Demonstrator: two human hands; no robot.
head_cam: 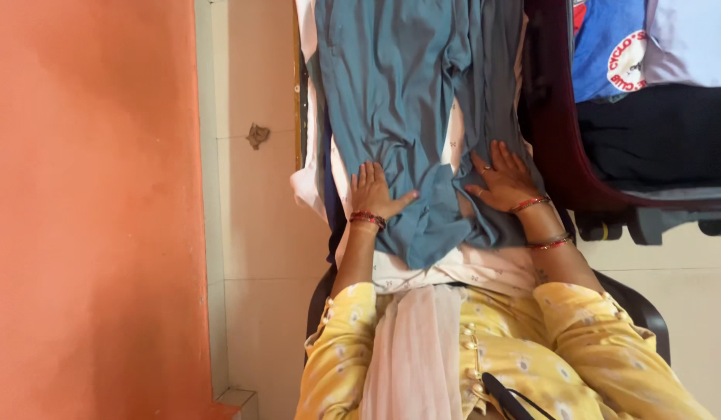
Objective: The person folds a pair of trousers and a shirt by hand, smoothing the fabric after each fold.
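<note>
Both hands, left hand [373,192] and right hand [503,180], are pressing flat with spread grips on the blue-grey garment [407,117], smoothing it; folding would call for pinching an edge.

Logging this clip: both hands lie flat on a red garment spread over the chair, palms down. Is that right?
Not quite. The head view shows the garment is grey-blue, not red. The rest holds: left hand and right hand both lie flat on it, palms down, where it is spread over the chair.
</note>
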